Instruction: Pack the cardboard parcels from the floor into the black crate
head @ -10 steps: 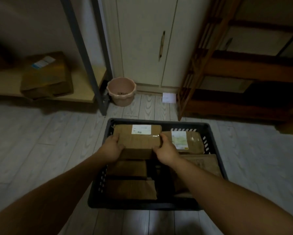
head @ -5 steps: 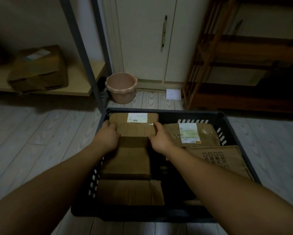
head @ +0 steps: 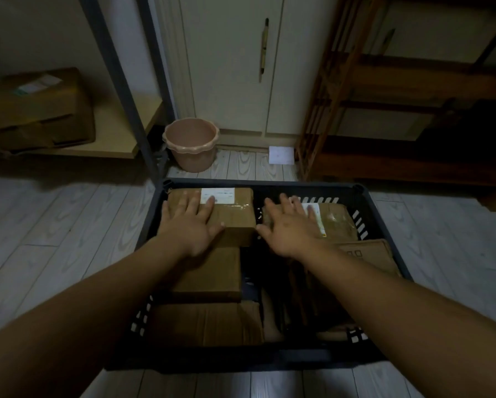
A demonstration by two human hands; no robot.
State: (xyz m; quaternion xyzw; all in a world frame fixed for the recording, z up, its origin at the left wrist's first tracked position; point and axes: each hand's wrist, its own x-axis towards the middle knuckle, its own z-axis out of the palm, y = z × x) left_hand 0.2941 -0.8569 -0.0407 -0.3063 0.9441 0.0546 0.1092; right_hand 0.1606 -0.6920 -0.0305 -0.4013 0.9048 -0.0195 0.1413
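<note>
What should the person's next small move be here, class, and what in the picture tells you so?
Probably lift both hands clear of the black crate. The left hand lies flat and open on the far-left labelled parcel, the right hand flat on the far-right parcel; both parcels already sit inside with several others, gripped by neither. No parcel shows on the visible floor, so looking around comes next.

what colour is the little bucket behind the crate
Pale pink, with a scalloped rim; the bucket shows in the head view, on the floor beyond the black crate.

body: two bare forearms | hands (head: 190,225): bare, no rings seen, though light is dim | sleeves: none visible
</note>
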